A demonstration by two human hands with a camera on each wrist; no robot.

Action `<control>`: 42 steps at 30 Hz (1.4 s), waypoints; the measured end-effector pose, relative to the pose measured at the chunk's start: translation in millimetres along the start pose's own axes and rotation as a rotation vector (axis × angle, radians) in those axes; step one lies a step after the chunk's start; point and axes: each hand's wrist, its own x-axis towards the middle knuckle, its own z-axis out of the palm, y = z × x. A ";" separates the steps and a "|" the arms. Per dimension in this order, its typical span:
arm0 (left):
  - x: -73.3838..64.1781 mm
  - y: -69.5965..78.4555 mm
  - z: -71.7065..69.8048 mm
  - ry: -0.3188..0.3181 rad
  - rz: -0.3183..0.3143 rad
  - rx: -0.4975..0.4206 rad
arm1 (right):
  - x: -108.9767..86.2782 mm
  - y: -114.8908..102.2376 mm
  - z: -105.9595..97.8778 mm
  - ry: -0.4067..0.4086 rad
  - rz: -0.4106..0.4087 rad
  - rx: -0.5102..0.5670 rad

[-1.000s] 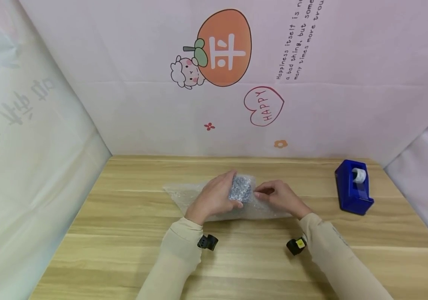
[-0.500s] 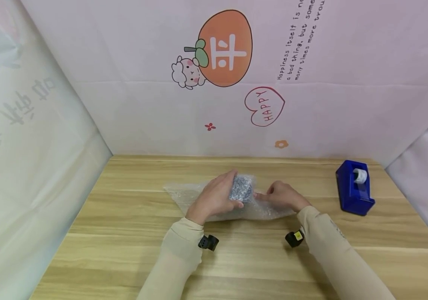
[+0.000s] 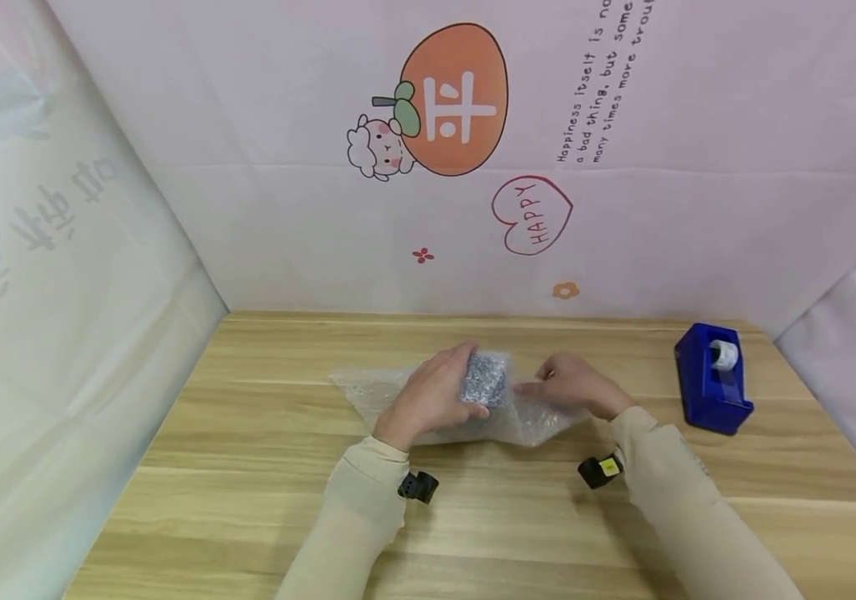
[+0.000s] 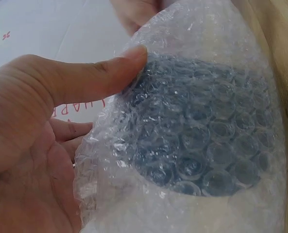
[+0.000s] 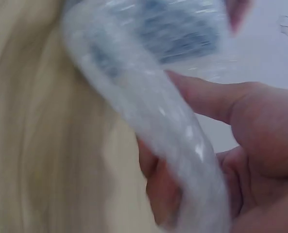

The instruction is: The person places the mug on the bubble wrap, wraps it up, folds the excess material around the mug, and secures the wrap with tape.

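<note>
A dark bluish block-like object (image 4: 202, 136) shows through clear bubble wrap (image 3: 525, 425) near the middle of the table; its kind is hidden by the bubbles. My left hand (image 3: 431, 396) grips this wrapped bundle from the left, thumb (image 4: 100, 77) over its near edge in the left wrist view. To the right of the bundle, my right hand (image 3: 581, 387) holds the loose end of the wrap, its fingers curled round the sheet. In the right wrist view the wrap (image 5: 168, 126) runs between the right thumb (image 5: 207, 97) and the fingers, somewhat blurred.
A blue tape dispenser (image 3: 711, 387) with a white roll (image 3: 723, 356) stands at the right rear of the wooden table (image 3: 247, 500). Part of the wrap (image 3: 367, 392) spreads out left of the bundle. A printed cloth (image 3: 285, 233) hangs behind the table.
The right hand has moved slightly right and turned over, its fingers now closed on the wrap's end, which folds and lifts. The left hand keeps its grip in place.
</note>
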 end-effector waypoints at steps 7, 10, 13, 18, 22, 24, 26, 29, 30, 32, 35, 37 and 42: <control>1.0 -6.9 2.4 0.026 -0.005 -0.066 | -7.5 -0.4 -11.6 -0.052 -0.089 0.239; 1.3 -9.8 3.4 0.034 -0.001 -0.112 | -12.0 0.7 -12.7 -0.056 -0.088 0.333; 1.7 -12.8 4.8 0.038 -0.002 -0.160 | -16.1 2.3 -12.5 -0.066 -0.098 0.441; 2.2 -18.0 7.5 0.046 -0.009 -0.197 | -21.5 1.9 -8.2 -0.072 -0.119 0.644; 2.1 -20.3 7.9 0.051 -0.001 -0.196 | -26.8 -4.1 -1.2 -0.040 -0.129 0.764; 2.3 -21.3 7.9 0.054 0.007 -0.193 | -29.6 -8.1 2.5 -0.021 -0.140 0.798; 2.6 -22.4 8.0 0.055 0.014 -0.190 | -32.2 -12.3 5.7 -0.002 -0.150 0.813; 3.3 -24.2 8.7 0.054 0.023 -0.185 | -35.5 -18.5 9.4 0.028 -0.157 0.826; 3.5 -24.8 9.0 0.054 0.025 -0.184 | -36.7 -20.3 10.1 0.038 -0.158 0.829; 3.7 -25.9 9.4 0.055 0.026 -0.184 | -38.6 -24.0 11.8 0.061 -0.155 0.817; 3.8 -26.8 9.4 0.056 0.032 -0.188 | -41.0 -28.8 13.9 0.096 -0.156 0.787; 3.3 -27.1 8.7 0.057 0.034 -0.192 | -41.8 -30.8 16.0 0.114 -0.187 0.744; 3.3 -28.7 7.5 0.052 0.040 -0.202 | -43.9 -30.6 22.4 0.138 -0.323 0.605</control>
